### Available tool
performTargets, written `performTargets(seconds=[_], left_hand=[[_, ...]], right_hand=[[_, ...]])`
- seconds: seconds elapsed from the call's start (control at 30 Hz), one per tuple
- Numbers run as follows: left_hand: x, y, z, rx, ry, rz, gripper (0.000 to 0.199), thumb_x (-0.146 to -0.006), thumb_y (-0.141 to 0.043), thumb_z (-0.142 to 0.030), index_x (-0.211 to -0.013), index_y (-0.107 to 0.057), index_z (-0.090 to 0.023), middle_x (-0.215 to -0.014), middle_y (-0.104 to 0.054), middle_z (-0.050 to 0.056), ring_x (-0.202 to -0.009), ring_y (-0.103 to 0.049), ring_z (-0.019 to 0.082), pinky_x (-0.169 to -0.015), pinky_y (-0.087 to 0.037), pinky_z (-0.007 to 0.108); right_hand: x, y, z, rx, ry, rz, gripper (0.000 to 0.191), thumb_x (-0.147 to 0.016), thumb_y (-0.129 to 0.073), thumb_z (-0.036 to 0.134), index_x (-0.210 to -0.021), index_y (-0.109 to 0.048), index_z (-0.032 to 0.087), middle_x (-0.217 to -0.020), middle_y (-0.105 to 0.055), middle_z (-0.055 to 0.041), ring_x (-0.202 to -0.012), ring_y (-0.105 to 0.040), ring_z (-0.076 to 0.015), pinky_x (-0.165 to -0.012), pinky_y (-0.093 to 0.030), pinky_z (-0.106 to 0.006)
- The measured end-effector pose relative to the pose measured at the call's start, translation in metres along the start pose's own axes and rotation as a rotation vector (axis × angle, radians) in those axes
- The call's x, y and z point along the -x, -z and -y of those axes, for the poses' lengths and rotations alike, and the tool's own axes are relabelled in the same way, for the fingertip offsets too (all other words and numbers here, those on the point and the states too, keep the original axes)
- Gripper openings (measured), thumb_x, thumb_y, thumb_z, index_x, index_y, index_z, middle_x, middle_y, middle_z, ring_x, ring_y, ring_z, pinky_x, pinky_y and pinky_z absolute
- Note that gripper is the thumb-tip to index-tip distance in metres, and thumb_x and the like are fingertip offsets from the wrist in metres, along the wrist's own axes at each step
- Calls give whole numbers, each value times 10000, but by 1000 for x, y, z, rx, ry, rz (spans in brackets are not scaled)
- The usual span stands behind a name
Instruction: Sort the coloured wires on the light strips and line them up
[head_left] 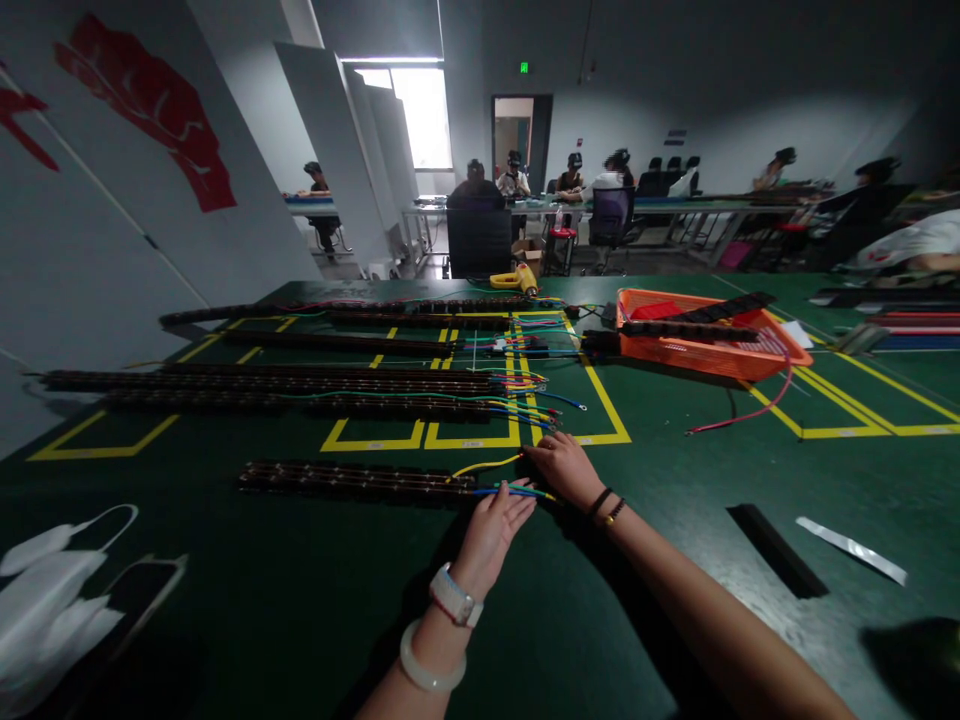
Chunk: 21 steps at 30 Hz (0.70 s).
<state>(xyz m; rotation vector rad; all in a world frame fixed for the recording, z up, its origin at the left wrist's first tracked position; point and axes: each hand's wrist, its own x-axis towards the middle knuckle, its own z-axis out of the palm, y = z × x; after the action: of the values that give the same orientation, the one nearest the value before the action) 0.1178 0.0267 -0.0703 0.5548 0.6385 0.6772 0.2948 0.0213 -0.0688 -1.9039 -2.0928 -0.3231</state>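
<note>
A dark cable-chain-like strip (352, 480) lies on the green table, with yellow, blue and green wires coming out of its right end. The yellow wire (484, 465) bends upward, and its tip reaches the curled fingers of my right hand (568, 470), which pinch there. My left hand (495, 530) is turned partly palm up with its fingers stretched out. Across those fingers run the blue wire (486, 492) and the green wire (541, 493); their ends show just past the fingertips. Exact finger contact is partly hidden.
Beyond my hands lie several bundled dark strips (300, 385) with loose wire ends. An orange basket (675, 355) and yellow heat gun (516, 280) stand farther back. Right are a black strip (776, 550) and silver strip (851, 550); left, a white bag (56, 610). People sit behind.
</note>
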Motion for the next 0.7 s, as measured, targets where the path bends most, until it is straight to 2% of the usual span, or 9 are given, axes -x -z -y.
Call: performTargets(seconds=[0.17,0.3,0.4,0.47,0.6,0.7], left_hand=[[1,-1,-1,7,-1,-16,288,-833,-567,-354,-933,-617,-89,-1130,-621,186,-1040,-618,260,-1135,-332,502],[2,-2,-1,8,-4,-29,290,-828,-576,-359,-944,-619,-96,-1144,-614,182,-1061,-606,261,-1134,-330,503],[2,-2,-1,6,-3,-30,328,-825,-566,-403,-941,-627,-103,-1158,-608,180,-1071,-600,259,-1137,-323,505],[2,-2,-1,2,-1,-29,354,-817,-568,-429,-933,-630,-100,-1149,-612,184,-1054,-609,257,-1134,-331,500],[1,-1,0,1,-10,-21,374,-816,-561,-442,-943,-618,-95,-1138,-616,190,-1042,-618,254,-1126,-350,488],[0,-1,1,-12,-8,-49,393,-812,-556,-459,-924,-604,-86,-1064,-643,203,-985,-643,253,-1097,-387,489]], right_hand=[[20,11,2,-174,-52,-51,262,-923,-455,243,-1147,-586,207,-916,-617,-55,-837,-501,-172,-764,-352,-295],[40,25,10,-294,-100,-58,218,-933,-435,308,-992,-608,190,-864,-604,-46,-800,-504,-159,-745,-357,-290],[53,30,16,-267,-98,-36,251,-882,-516,414,-914,-608,183,-827,-590,-47,-787,-496,-168,-742,-355,-302],[59,29,17,-259,-85,-24,241,-869,-539,409,-872,-614,180,-795,-581,-45,-773,-495,-165,-731,-360,-298],[61,26,15,-350,-98,-21,215,-904,-499,337,-817,-622,182,-763,-586,-39,-753,-506,-158,-707,-379,-284],[53,25,9,-412,-141,-53,218,-896,-511,351,-828,-638,187,-776,-601,-41,-753,-522,-156,-702,-399,-280]])
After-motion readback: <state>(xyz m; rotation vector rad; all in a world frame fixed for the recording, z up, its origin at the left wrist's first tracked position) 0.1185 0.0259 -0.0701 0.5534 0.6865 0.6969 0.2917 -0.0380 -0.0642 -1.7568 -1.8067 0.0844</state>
